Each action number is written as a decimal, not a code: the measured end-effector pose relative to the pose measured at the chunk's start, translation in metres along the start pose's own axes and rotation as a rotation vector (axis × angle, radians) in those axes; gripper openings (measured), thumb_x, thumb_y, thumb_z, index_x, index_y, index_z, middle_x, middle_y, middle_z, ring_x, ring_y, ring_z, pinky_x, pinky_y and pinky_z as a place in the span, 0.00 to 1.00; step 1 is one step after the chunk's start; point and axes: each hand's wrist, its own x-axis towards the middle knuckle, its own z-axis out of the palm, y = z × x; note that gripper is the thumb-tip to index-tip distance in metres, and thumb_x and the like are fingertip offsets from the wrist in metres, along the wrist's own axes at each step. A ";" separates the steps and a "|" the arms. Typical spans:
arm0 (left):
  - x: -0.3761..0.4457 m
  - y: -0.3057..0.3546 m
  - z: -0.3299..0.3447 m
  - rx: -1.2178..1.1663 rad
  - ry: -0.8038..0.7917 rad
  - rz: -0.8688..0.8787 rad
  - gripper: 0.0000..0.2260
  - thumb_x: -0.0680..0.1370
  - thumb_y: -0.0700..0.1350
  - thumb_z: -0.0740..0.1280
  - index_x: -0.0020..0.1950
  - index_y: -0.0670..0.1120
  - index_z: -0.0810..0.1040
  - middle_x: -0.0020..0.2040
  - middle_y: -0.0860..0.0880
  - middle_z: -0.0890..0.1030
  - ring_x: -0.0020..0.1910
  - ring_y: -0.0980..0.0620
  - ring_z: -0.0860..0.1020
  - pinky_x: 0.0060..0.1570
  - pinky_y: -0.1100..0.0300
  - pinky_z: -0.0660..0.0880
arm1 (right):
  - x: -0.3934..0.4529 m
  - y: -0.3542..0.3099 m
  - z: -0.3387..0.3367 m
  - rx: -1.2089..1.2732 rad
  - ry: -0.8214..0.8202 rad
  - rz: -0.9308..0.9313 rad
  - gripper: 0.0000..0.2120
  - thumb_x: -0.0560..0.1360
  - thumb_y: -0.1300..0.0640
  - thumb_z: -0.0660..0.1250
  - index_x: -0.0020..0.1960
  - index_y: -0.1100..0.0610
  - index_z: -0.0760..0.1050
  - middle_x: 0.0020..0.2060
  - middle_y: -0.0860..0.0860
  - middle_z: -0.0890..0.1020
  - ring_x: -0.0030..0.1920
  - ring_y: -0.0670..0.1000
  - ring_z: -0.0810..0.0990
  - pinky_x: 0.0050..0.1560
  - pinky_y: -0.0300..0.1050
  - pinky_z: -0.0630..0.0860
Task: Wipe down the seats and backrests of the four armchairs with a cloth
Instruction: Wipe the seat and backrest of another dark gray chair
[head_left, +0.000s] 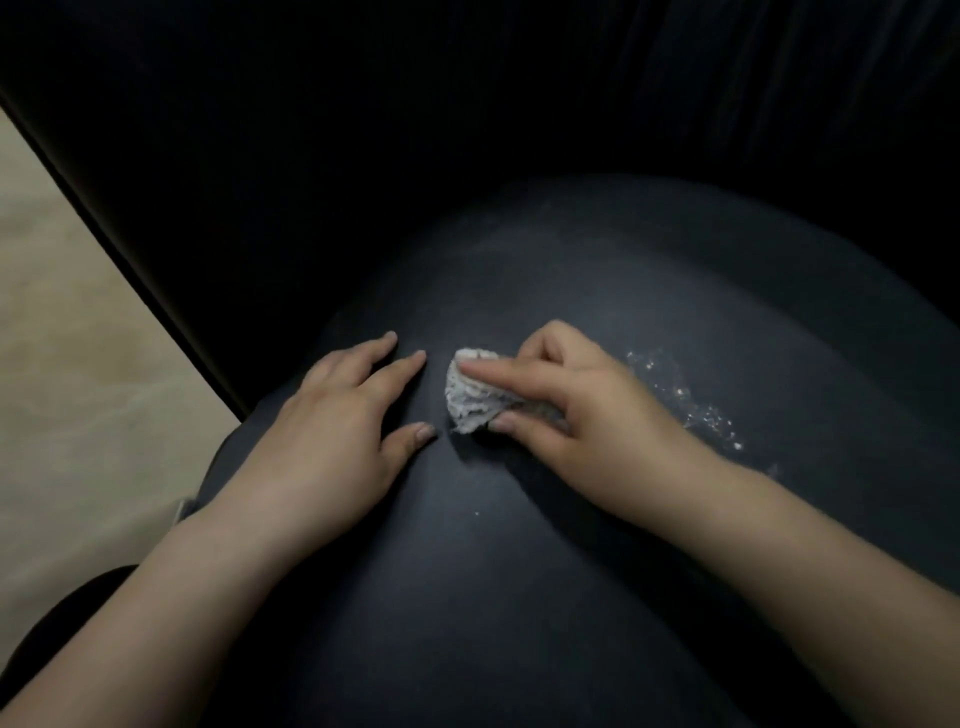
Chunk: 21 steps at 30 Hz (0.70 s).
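Note:
A dark armchair fills the head view, with its rounded seat cushion (597, 291) below and its black backrest (467, 93) behind. My right hand (566, 400) pinches a small bunched white cloth (470, 395) between thumb and fingers and presses it on the middle of the seat. My left hand (332, 421) lies flat on the seat just left of the cloth, fingers spread and holding nothing. A trail of wet, shiny specks (685, 400) marks the seat to the right of my right hand.
Beige floor (62, 338) shows at the left, beyond the armchair's dark side edge (130, 291). A dark rounded shape (57, 623) sits at the lower left corner beside my left forearm.

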 end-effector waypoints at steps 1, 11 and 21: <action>-0.001 -0.001 0.000 -0.008 -0.004 0.006 0.31 0.74 0.60 0.62 0.76 0.57 0.60 0.77 0.55 0.57 0.75 0.52 0.54 0.72 0.57 0.54 | -0.005 -0.003 0.003 -0.039 -0.017 -0.015 0.21 0.72 0.54 0.71 0.64 0.45 0.76 0.45 0.47 0.69 0.47 0.48 0.71 0.51 0.43 0.71; -0.002 -0.001 -0.003 -0.019 -0.037 0.016 0.30 0.76 0.57 0.63 0.77 0.55 0.59 0.78 0.52 0.55 0.76 0.50 0.54 0.74 0.52 0.55 | -0.026 -0.019 0.013 -0.056 0.079 -0.019 0.20 0.70 0.53 0.70 0.62 0.48 0.78 0.43 0.49 0.70 0.43 0.52 0.73 0.45 0.46 0.72; 0.001 -0.002 -0.003 0.018 -0.072 0.032 0.31 0.77 0.56 0.63 0.77 0.54 0.57 0.78 0.51 0.53 0.76 0.49 0.52 0.75 0.53 0.53 | -0.035 -0.019 0.022 0.028 0.120 0.010 0.19 0.72 0.52 0.70 0.63 0.48 0.77 0.43 0.49 0.70 0.42 0.49 0.72 0.46 0.47 0.74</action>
